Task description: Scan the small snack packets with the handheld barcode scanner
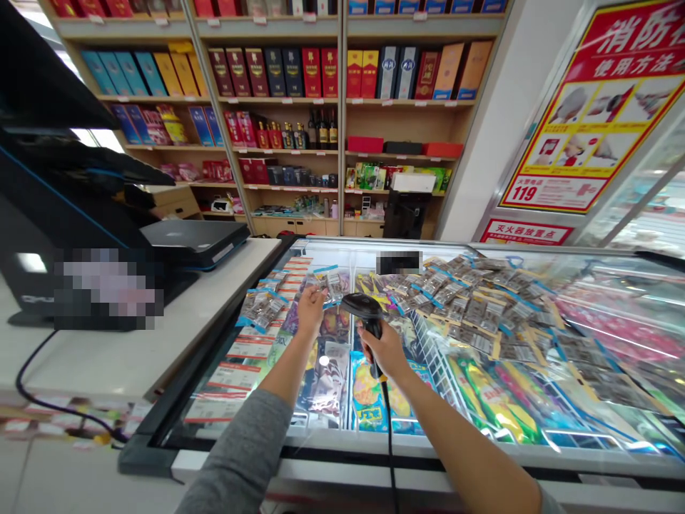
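My right hand (386, 348) is wrapped round the handle of a black barcode scanner (364, 305), its cord hanging down toward me. The scanner's head points left, toward a small snack packet (332, 283) with a blue edge and a printed label. My left hand (311, 307) pinches that packet at its near left side, above the freezer's glass top. To the left lies a small group of similar packets (262, 307). On the right, many more packets (481, 300) are spread over the glass in a loose heap.
The chest freezer (321, 457) holds bagged frozen goods and wire baskets (436, 357) under its glass. Price tags (243, 350) line its left side. A counter (214, 300) with a checkout machine (80, 235) stands left. Shelves of boxes (272, 71) rise behind.
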A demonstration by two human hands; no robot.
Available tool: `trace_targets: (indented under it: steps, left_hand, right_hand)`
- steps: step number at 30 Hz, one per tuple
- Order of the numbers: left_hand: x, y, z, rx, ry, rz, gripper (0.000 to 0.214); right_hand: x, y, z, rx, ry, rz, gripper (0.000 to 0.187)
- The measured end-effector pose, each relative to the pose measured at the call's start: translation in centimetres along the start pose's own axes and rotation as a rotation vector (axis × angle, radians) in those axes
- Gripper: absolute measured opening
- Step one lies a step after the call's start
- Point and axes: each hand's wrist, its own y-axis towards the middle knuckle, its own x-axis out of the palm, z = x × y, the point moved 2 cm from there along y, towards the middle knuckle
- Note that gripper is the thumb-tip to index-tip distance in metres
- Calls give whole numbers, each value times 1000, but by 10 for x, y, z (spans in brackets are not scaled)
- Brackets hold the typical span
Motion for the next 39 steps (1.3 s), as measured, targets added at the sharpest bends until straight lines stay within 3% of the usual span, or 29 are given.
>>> trace_targets:
  steps: [4, 9, 12, 14, 18, 24, 28, 31, 34, 39]
  left_hand:
    - [-23, 1, 25, 171, 214, 95, 26]
    - [-96, 5, 69, 329, 522, 245, 33]
    - [-138, 6, 87, 335, 763, 292, 35]
    - [-156, 6, 92, 340, 939, 262, 34]
    - [-169, 4, 88, 380, 1147, 180, 32]
    - [-168, 0, 85, 412, 1150, 176, 32]
    - [-151, -5, 96, 531, 1069, 144, 34]
    - [-116, -9, 102, 619, 1004, 63, 32]
    - [-59, -13, 99, 653, 904, -82, 32]
    - [58, -29, 78, 621, 730, -344, 30]
  right_hand:
    - [36, 5, 2, 49, 179, -51, 32]
    - [107, 11, 1, 163, 371, -239, 34]
    - [148, 15, 7, 254, 442, -241, 33]
    - [170, 16, 12, 299, 466, -211, 30]
    - [194, 17, 22, 363, 472, -158, 25]
    - [198, 18, 23, 404, 467, -119, 26]
    - [177, 19, 11, 379, 516, -133, 25]
    - [136, 23, -6, 308, 560, -131, 27]
    - [75, 31, -24, 205, 591, -55, 31]
    - [-50, 40, -46, 64, 594, 215, 34]
